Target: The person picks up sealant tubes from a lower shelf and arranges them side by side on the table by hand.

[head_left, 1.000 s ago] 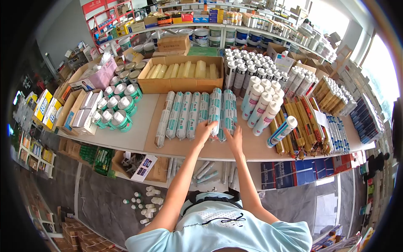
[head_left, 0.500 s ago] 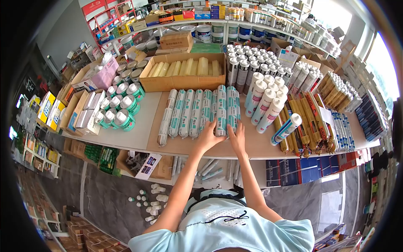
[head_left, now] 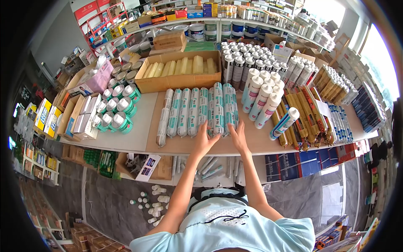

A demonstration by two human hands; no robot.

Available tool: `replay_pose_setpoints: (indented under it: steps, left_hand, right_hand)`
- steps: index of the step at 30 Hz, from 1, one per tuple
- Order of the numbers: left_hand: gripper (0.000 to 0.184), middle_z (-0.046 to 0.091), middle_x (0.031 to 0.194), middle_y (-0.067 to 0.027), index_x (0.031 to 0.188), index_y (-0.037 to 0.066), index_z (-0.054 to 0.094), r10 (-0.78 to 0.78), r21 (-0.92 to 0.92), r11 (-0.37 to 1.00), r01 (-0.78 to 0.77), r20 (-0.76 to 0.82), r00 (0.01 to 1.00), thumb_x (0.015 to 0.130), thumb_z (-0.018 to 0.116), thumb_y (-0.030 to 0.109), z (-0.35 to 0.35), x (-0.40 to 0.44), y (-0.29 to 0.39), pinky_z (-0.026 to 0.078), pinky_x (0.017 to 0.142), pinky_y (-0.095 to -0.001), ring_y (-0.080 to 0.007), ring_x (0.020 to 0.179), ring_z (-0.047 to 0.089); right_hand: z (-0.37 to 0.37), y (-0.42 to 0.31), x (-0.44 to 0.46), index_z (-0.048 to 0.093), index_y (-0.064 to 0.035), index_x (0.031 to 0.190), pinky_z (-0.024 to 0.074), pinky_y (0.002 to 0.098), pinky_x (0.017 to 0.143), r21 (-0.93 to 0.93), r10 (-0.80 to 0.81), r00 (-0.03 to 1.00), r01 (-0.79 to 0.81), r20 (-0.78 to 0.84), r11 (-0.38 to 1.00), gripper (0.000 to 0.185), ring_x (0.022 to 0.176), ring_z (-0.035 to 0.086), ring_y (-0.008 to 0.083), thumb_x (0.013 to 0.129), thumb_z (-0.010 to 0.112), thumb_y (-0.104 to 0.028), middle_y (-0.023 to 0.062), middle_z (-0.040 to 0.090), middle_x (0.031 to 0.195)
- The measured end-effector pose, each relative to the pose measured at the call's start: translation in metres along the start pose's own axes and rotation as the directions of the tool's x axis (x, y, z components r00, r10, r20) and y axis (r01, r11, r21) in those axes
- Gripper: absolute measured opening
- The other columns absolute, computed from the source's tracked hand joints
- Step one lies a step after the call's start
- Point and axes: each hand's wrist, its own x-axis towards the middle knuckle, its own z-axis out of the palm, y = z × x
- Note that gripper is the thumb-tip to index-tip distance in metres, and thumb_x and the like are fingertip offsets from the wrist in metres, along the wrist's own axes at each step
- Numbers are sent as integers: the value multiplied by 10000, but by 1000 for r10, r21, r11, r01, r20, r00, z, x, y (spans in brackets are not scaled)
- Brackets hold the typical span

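Note:
A row of sausage-shaped foil sealant packs (head_left: 183, 112), white with teal print, lies side by side on the table. At its right end, one sealant pack (head_left: 218, 108) lies between my two hands. My left hand (head_left: 205, 142) is at its near end, thumb by the tip and fingers spread toward the neighbouring pack on the left. Beside the rightmost packs (head_left: 230, 107), my right hand (head_left: 239, 140) is open, fingers pointing away from me, thumb near their lower ends. Whether its fingertips touch the foil, I cannot tell.
White cartridges (head_left: 263, 103) stand right of the packs, with a lone tilted cartridge (head_left: 285, 123) nearer the edge. Gold foil packs (head_left: 304, 119) lie beyond. Behind is a cardboard box (head_left: 178, 82) of yellowish sticks. Green-and-white cans (head_left: 121, 119) stand left. Below is a lower shelf.
My right hand has shifted slightly right and its fingers have spread away from the packs. My left hand stays at the near ends. The view has shifted a little.

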Motion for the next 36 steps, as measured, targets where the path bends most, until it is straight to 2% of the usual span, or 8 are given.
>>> replay_pose_setpoints:
  steps: [7, 10, 13, 17, 23, 25, 29, 36]
  left_hand:
    - [681, 532, 1026, -97, 1368, 0, 388, 79, -88, 993, -81, -36, 996, 798, 734, 138, -16, -16, 2, 458, 552, -264, -115, 574, 485]
    - [655, 543, 1018, -98, 1353, 8, 411, 141, -146, 978, -147, -49, 989, 799, 730, 150, -20, -22, 13, 463, 583, -273, -130, 644, 505]
    - [651, 589, 1025, -76, 1343, 66, 455, 232, -27, 972, -232, 0, 973, 773, 746, 186, -29, -30, 27, 463, 645, -284, -146, 776, 543]
    - [635, 581, 1048, -95, 1316, 73, 474, 270, -57, 961, -269, 11, 963, 757, 750, 193, -27, -39, 23, 458, 766, -345, -213, 887, 541]
    - [582, 538, 1187, -134, 1311, 25, 458, 286, -80, 957, -277, 131, 949, 806, 712, 165, -38, -49, 21, 456, 881, -376, -273, 1086, 533]
    - [581, 526, 1186, -154, 1311, 13, 449, 264, -107, 963, -249, 163, 951, 810, 702, 162, -42, -56, 19, 430, 931, -393, -307, 1116, 513]
    - [574, 497, 1234, -185, 1310, -3, 439, 220, -47, 976, -214, 198, 955, 814, 687, 147, -55, -76, 25, 399, 995, -415, -353, 1174, 473]
    - [563, 477, 1297, -192, 1289, -16, 447, 252, 21, 966, -259, 157, 955, 790, 686, 89, -59, -122, 25, 380, 1040, -414, -373, 1217, 462]
  right_hand:
    - [-9, -12, -18, 271, 54, 1395, 344, 421, 1047, -40, 23, 999, -22, 29, 999, 686, 1284, 379, 410, 949, 517, -406, 296, 341, 1379]
    - [-21, -19, -24, 353, 36, 1355, 368, 400, 1017, -17, 87, 996, -86, 25, 996, 602, 1234, 448, 374, 963, 500, -396, 281, 444, 1302]
    - [-32, -32, -41, 476, 29, 1223, 408, 379, 942, 13, 183, 982, -183, 38, 983, 472, 1105, 550, 320, 980, 480, -375, 245, 582, 1145]
    - [-32, -28, -62, 487, 29, 1208, 410, 384, 945, -4, 162, 987, -162, -10, 987, 460, 1117, 549, 336, 982, 477, -372, 248, 579, 1159]
    - [-21, -49, -94, 436, 9, 1279, 373, 418, 1007, -84, 211, 977, -214, -38, 973, 478, 1233, 454, 398, 970, 497, -351, 264, 497, 1278]
    - [-14, -55, -107, 404, -7, 1315, 329, 437, 1063, -297, 62, 996, -79, -63, 952, 510, 1317, 348, 406, 957, 513, -352, 258, 386, 1384]
    - [-5, -63, -123, 386, -51, 1357, 276, 438, 1108, -317, 24, 1000, -26, -11, 948, 515, 1385, 254, 386, 961, 507, -356, 217, 263, 1481]
    - [-3, -63, -154, 364, -31, 1379, 269, 431, 1115, -279, 7, 995, 21, 98, 960, 556, 1391, 239, 386, 951, 528, -346, 219, 252, 1491]
